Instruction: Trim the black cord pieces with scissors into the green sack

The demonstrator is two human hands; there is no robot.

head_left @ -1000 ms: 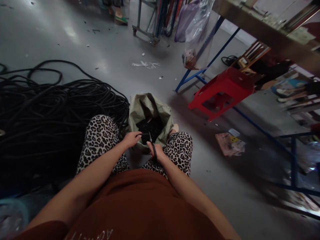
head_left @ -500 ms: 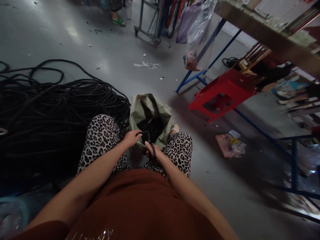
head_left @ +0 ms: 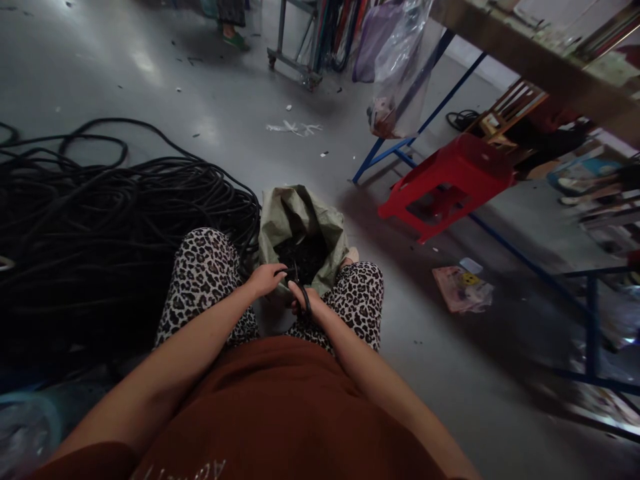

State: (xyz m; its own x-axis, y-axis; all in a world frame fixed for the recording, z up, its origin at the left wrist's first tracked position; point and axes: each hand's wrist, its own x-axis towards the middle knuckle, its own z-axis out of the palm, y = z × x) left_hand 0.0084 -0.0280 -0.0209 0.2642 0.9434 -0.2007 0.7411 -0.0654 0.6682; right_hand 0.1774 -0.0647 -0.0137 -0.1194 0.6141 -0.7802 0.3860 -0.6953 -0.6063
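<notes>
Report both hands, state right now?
Left hand: closed, pinching a black cord.
Right hand: closed on black-handled scissors; whether the blades are open can't be told.

Pale lettering [head_left: 213,469] on brown T-shirt [head_left: 290,407], btm edge: 1 char. approx. "A", rest blurred/cut off. Other txt n/a legibly.

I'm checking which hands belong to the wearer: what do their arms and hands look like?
The left hand and right hand are bare, with no gloves visible. The forearms are uncovered too. A plain reddish-brown left sleeve shows, matching the shirt; the right sleeve's edge is unclear.
</notes>
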